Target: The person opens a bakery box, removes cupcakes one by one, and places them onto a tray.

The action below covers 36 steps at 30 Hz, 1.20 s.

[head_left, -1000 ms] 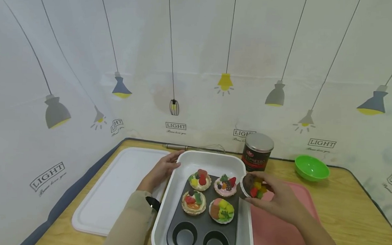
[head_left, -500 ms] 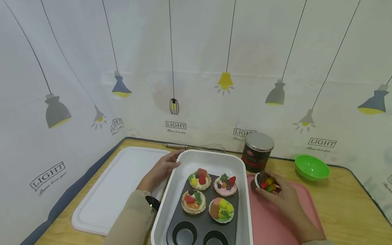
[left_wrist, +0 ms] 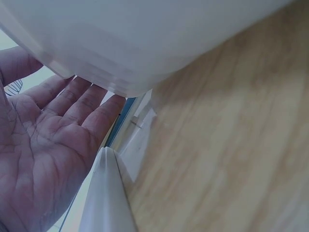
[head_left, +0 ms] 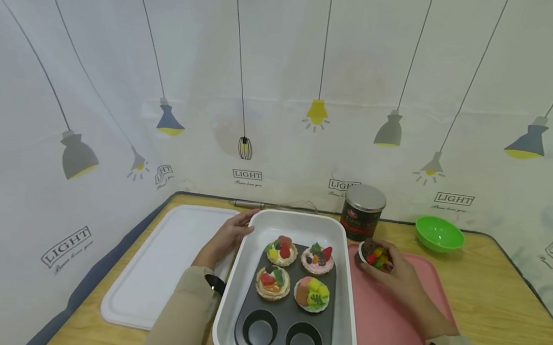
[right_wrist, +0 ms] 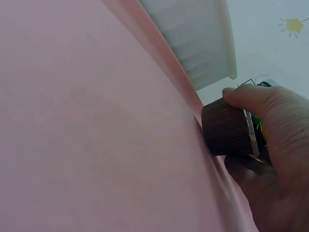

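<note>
Near the far end of the pink tray (head_left: 367, 318), my right hand (head_left: 398, 276) holds a chocolate cupcake (head_left: 370, 253) topped with red, yellow and green fruit pieces. The right wrist view shows its dark pleated cup (right_wrist: 227, 128) on its side, thumb above and fingers below, close against the pink surface. My left hand (head_left: 226, 239) rests its fairly straight fingers against the far left corner of the deep white pan (head_left: 297, 223). In that pan lies a dark muffin tin (head_left: 283, 307), with several fruit-topped tarts in its far cups and two bare cups near me.
A white tray (head_left: 172, 265) lies left of the pan. Behind stand a whisk (head_left: 250, 204), a black espresso tin with a silver lid (head_left: 362, 213) and a green bowl (head_left: 439, 234), near the lamp-printed wall cloth (head_left: 283, 107). Wooden tabletop (head_left: 501, 292) shows at right.
My right hand has carried the cupcake right and down from the pan's edge to the pink tray, then kept nearly still. The left hand has stayed at the pan.
</note>
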Tool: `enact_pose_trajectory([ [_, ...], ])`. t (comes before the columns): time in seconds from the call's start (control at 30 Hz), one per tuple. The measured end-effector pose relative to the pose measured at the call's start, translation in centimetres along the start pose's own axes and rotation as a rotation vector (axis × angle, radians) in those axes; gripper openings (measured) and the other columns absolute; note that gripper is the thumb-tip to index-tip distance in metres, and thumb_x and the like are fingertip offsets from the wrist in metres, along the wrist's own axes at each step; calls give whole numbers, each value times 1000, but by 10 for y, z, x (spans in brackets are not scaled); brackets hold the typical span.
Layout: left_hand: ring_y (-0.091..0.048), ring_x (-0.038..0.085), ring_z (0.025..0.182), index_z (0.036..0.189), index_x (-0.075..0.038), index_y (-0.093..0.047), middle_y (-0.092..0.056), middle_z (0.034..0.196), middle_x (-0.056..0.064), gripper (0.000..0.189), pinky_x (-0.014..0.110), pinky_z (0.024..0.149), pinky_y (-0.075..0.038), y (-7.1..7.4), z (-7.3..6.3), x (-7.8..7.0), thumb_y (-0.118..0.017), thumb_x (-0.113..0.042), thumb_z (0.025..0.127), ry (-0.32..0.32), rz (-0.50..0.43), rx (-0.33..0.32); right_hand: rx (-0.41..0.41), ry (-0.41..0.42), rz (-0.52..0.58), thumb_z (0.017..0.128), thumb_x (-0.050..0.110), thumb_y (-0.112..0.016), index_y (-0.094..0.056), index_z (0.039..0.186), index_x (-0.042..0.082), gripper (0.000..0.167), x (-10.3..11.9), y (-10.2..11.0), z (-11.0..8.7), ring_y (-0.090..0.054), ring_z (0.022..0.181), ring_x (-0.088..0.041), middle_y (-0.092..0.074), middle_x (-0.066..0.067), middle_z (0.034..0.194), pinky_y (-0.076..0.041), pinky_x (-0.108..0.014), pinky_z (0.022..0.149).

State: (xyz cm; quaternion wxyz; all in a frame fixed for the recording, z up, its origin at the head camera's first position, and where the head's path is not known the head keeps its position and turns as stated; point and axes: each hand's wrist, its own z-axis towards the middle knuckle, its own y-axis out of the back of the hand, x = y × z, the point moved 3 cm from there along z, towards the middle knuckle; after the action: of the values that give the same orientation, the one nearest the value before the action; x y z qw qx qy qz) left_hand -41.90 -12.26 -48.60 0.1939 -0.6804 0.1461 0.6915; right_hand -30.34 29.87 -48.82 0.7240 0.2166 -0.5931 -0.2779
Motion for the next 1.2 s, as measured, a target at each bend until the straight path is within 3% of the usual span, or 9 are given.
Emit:
enact_pose_trajectory([
  [0.4, -41, 38, 139, 157, -5, -32, -34, 160, 16, 63, 40, 102, -50, 0, 2, 3, -53, -5, 98, 4, -6, 8, 22, 17, -30, 88, 51, -74, -23, 158, 3, 99, -8, -1, 0, -60, 117, -45, -52, -34, 138, -53, -53, 95],
  [0.7, -44, 35, 139, 157, -6, -32, -35, 160, 15, 64, 39, 102, -49, -2, 1, 0, -55, -9, 97, -5, 25, 1, 42, 75, 22, 92, 32, -76, -33, 148, -7, 81, -12, -6, 0, -61, 117, -44, -52, -37, 135, -53, -48, 95],
  [1.2, -40, 37, 141, 157, -5, -31, -33, 160, 16, 62, 42, 105, -47, 0, 1, 0, -52, -4, 99, 11, 10, -4, 55, 45, -9, 91, 34, -76, -31, 152, -4, 84, -10, -4, 1, -59, 119, -46, -49, -37, 139, -52, -50, 97],
])
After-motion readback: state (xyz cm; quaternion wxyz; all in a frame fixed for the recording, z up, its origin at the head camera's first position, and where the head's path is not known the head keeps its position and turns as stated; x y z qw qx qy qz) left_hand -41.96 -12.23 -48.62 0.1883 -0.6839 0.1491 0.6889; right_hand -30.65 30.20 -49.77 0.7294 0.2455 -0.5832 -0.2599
